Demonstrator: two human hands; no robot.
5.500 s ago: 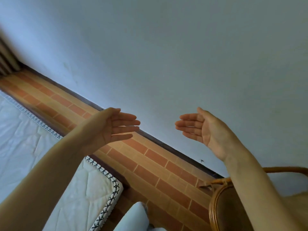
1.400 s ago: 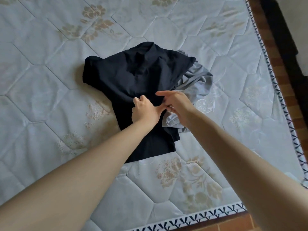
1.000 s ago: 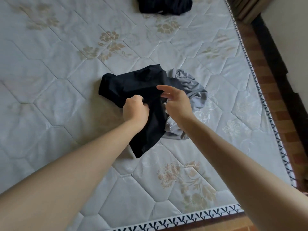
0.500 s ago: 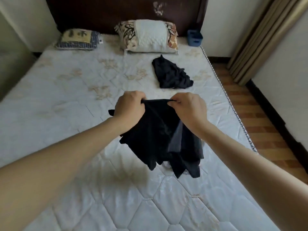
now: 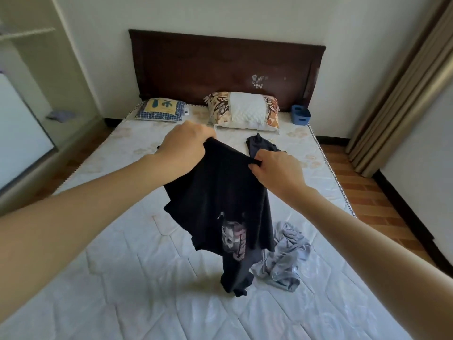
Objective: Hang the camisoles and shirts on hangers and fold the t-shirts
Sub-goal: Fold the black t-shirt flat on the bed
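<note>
Fingers (image 5: 208,139) of the left hand (image 5: 185,143) curled tight round one top corner of the black t-shirt (image 5: 220,204); the right hand (image 5: 274,168) pinched the other. It hung above the mattress (image 5: 122,278), hem trailing beside a crumpled grey garment (image 5: 284,258). Folding well probably called for spreading both hands apart, shaking it flat and laying it print-down.

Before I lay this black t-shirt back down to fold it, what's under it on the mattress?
A crumpled grey garment lies beside and partly behind the hanging black t-shirt. Its left part is covered, as is the mattress directly behind the shirt.
</note>
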